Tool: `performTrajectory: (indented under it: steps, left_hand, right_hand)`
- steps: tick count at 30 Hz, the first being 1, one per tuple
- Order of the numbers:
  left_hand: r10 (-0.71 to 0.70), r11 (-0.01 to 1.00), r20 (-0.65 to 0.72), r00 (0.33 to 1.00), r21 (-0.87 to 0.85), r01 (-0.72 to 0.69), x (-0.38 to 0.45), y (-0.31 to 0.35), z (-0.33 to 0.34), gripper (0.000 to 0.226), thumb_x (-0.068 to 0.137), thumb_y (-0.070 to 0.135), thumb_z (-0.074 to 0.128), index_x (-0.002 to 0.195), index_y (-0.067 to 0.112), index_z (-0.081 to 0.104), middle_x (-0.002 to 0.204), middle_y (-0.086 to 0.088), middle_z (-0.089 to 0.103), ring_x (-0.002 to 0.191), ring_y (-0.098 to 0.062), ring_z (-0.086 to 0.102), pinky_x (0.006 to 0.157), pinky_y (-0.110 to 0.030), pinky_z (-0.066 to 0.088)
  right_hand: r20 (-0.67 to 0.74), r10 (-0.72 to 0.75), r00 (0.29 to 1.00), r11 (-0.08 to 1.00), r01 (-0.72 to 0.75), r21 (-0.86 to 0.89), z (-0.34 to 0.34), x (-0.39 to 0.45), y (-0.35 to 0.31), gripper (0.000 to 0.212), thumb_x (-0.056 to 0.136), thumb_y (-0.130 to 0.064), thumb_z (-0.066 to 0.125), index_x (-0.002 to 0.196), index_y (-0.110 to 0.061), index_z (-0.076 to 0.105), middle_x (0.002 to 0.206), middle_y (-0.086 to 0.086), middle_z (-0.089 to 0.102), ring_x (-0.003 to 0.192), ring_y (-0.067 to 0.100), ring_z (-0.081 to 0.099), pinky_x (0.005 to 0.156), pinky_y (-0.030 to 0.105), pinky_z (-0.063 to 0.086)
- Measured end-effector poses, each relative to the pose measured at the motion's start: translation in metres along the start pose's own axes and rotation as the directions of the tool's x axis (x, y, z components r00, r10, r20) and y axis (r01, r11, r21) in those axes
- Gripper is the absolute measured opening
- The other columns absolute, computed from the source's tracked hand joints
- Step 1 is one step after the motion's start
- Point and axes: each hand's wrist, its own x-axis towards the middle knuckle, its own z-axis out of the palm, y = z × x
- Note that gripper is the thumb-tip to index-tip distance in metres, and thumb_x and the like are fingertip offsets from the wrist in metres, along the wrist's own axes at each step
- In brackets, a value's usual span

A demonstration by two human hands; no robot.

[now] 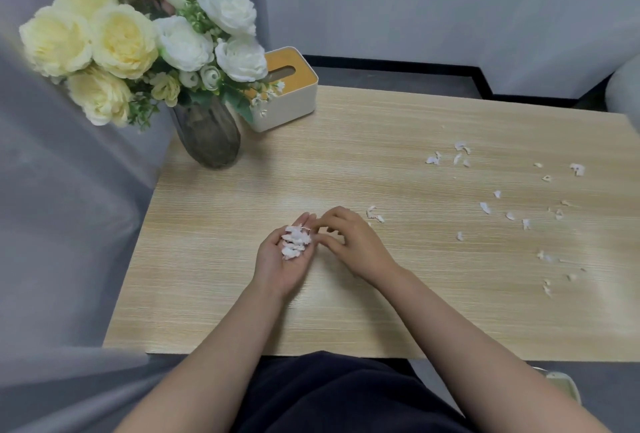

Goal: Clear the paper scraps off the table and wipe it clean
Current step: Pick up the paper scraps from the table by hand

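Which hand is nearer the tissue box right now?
Left, narrowly. The left hand, cupping gathered paper scraps, lies almost straight in front of the tissue box. The right hand sits just beside it, farther to the right.

You have one wooden table (346,155) before you; two hands, the left hand (282,259) and the right hand (349,242); one pile of paper scraps (295,242) in the left palm; roughly two dozen loose scraps (485,207) lying to the right of the right hand; one vase (207,134) of flowers and one tissue box (291,93) beyond the left hand.
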Motion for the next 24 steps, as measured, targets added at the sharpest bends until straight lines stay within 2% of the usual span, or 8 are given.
performTrajectory:
  steps: [2,4,6,9,13,18,23,24]
  left_hand:
    - [0.003,0.999,-0.016,1.000,0.034,-0.003,0.002,-0.008,0.001,0.033,0.090,0.009,0.038,0.110,-0.007,0.059,0.110,-0.020,0.065,0.098,-0.031,0.065,0.078,-0.043,0.055]
    - [0.004,0.998,-0.023,1.000,0.062,-0.003,0.003,-0.014,0.003,0.035,0.082,0.008,0.043,0.108,-0.006,0.060,0.108,-0.019,0.066,0.093,-0.032,0.068,0.079,-0.042,0.054]
    - [0.011,0.998,-0.031,0.999,0.066,-0.009,0.003,-0.021,0.004,0.039,0.076,0.008,0.045,0.109,-0.006,0.060,0.107,-0.019,0.067,0.096,-0.031,0.066,0.080,-0.042,0.053]
    - [0.017,0.996,-0.031,0.999,0.086,-0.014,0.007,-0.029,0.005,0.039,0.075,0.008,0.046,0.108,-0.006,0.061,0.104,-0.018,0.068,0.091,-0.031,0.069,0.081,-0.041,0.053]
    - [0.016,0.994,-0.029,0.999,0.105,-0.012,0.010,-0.038,0.008,0.039,0.074,0.008,0.046,0.108,-0.005,0.061,0.104,-0.018,0.069,0.087,-0.030,0.070,0.083,-0.042,0.051]
    - [0.033,0.990,-0.021,0.999,0.134,-0.030,0.012,-0.049,0.008,0.038,0.074,0.008,0.046,0.106,-0.007,0.061,0.103,-0.019,0.069,0.086,-0.031,0.071,0.083,-0.043,0.050]
    - [0.055,0.993,-0.022,0.998,0.106,-0.052,0.007,-0.060,0.007,0.034,0.075,0.007,0.046,0.092,-0.010,0.070,0.103,-0.021,0.068,0.085,-0.033,0.071,0.082,-0.044,0.051]
    - [0.056,0.994,-0.031,0.998,0.094,-0.053,0.007,-0.062,0.006,0.035,0.075,0.007,0.046,0.094,-0.011,0.069,0.102,-0.022,0.068,0.085,-0.034,0.070,0.082,-0.045,0.051]
  right_hand:
    - [-0.012,0.053,0.999,0.999,-0.053,-0.006,-0.016,-0.004,0.016,0.018,0.089,-0.021,0.064,0.104,-0.014,0.069,0.100,-0.001,0.060,0.091,0.008,0.052,0.083,0.019,0.038]
    - [-0.025,0.122,0.992,0.992,-0.122,-0.035,-0.030,-0.008,0.036,0.018,0.089,-0.021,0.063,0.105,-0.015,0.069,0.101,-0.002,0.060,0.088,0.007,0.053,0.081,0.021,0.040]
    - [-0.036,0.211,0.977,0.974,-0.213,-0.072,-0.041,-0.009,0.056,0.019,0.090,-0.020,0.062,0.107,-0.014,0.068,0.102,-0.001,0.060,0.086,0.007,0.053,0.079,0.022,0.042]
    - [-0.060,0.333,0.941,0.931,-0.338,-0.139,-0.053,-0.009,0.084,0.022,0.091,-0.017,0.059,0.111,-0.011,0.067,0.106,0.002,0.060,0.087,0.011,0.055,0.076,0.022,0.040]
    - [-0.075,0.455,0.887,0.865,-0.461,-0.197,-0.061,-0.001,0.103,0.021,0.092,-0.019,0.056,0.109,-0.013,0.066,0.107,0.003,0.059,0.095,0.019,0.057,0.077,0.031,0.044]
    - [-0.002,0.477,0.879,0.848,-0.460,-0.264,-0.050,0.006,0.109,0.018,0.089,-0.018,0.058,0.105,-0.011,0.063,0.104,0.006,0.057,0.097,0.024,0.055,0.079,0.034,0.045]
    - [-0.004,0.471,0.882,0.845,-0.452,-0.286,-0.044,0.003,0.113,0.014,0.092,-0.013,0.052,0.098,-0.008,0.063,0.103,0.009,0.058,0.096,0.026,0.056,0.076,0.032,0.043]
    - [-0.006,0.474,0.880,0.845,-0.457,-0.277,-0.045,0.002,0.113,0.014,0.092,-0.013,0.051,0.097,-0.009,0.064,0.103,0.009,0.058,0.096,0.025,0.056,0.074,0.031,0.042]
